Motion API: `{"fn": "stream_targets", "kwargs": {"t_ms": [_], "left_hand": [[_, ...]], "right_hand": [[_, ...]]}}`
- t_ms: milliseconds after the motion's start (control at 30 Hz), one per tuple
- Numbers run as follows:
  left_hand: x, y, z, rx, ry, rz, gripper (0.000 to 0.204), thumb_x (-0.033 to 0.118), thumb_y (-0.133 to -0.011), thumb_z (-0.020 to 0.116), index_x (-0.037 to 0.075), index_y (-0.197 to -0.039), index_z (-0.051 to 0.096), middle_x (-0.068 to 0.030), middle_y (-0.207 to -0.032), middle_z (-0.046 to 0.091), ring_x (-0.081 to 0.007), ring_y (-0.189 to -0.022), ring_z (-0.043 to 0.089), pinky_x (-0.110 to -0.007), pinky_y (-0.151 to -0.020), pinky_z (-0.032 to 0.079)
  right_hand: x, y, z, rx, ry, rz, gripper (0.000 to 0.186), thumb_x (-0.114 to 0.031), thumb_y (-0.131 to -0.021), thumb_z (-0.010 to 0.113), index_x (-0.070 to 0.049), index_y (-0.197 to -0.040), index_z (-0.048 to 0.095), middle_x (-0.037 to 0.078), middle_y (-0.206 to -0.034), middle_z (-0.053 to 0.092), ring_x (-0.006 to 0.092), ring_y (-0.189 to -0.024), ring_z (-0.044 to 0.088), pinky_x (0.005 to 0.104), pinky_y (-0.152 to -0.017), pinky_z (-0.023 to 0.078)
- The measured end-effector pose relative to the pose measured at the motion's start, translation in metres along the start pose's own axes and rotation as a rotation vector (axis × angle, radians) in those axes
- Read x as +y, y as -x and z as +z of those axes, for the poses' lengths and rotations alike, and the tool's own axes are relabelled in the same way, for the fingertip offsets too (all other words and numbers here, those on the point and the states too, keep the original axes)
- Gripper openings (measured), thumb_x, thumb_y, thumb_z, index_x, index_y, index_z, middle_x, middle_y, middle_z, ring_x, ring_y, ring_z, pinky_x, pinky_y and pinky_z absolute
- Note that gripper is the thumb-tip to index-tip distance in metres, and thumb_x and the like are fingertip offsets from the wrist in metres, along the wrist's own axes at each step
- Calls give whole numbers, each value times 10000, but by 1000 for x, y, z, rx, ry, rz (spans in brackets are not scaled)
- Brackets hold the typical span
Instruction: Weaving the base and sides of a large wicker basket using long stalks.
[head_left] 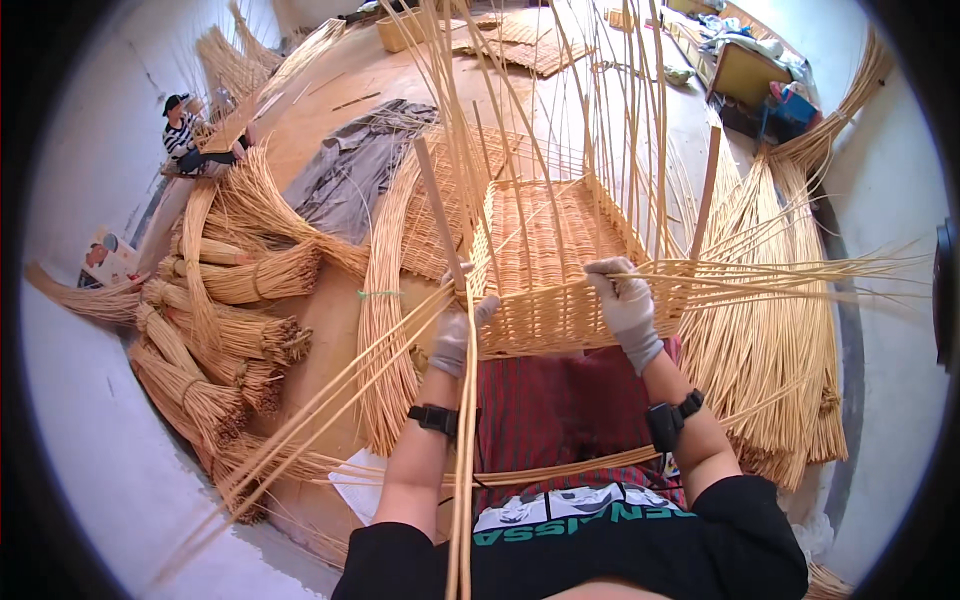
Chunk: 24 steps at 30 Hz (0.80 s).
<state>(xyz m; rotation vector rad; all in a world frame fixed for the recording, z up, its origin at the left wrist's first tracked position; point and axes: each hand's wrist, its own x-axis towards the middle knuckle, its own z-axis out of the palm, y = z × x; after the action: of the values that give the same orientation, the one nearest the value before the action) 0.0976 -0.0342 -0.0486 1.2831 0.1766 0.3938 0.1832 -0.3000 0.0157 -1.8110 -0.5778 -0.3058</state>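
A half-woven wicker basket (545, 322) with a rectangular base sits in front of me, its long upright rods rising from the walls. My left hand (463, 325), in a pale glove, is closed round the near left corner, beside a flat wooden stake (438, 205). Loose wicker rods run from that corner toward me and to the lower left. On the near wall's top edge, my gloved right hand (626, 305) pinches weaving rods (760, 275), which trail off to the right. Its fingertips are partly hidden among the strands.
Tied wicker bundles (250, 275) lie piled at left, and a large spread of rods (765, 370) leans at right. Beyond the basket are a woven panel (430, 235) and a grey cloth (360, 165). Another person (185, 135) sits at the far left.
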Motion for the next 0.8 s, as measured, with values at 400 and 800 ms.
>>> {"fn": "stream_targets", "kwargs": {"t_ms": [400, 800], "left_hand": [[-15, -11, 1, 113, -235, 192, 591, 40, -776, 811, 138, -1224, 438, -54, -1127, 467, -146, -1019, 502, -329, -893, 503], [-12, -14, 23, 88, -100, 246, 457, 237, -862, 861, 90, -1179, 567, -15, -1058, 614, -113, -947, 580, -285, -822, 523]], "right_hand": [[-81, 4, 19, -227, 14, -167, 139, -16, -924, 658, -64, -1007, 759, 104, -955, 753, 277, -880, 734, 331, -811, 578], [-58, -167, 138, -229, 842, 185, 778, -36, -970, 541, -164, -1643, 174, 243, -1130, 639, 228, -797, 671, 354, -604, 570]]}}
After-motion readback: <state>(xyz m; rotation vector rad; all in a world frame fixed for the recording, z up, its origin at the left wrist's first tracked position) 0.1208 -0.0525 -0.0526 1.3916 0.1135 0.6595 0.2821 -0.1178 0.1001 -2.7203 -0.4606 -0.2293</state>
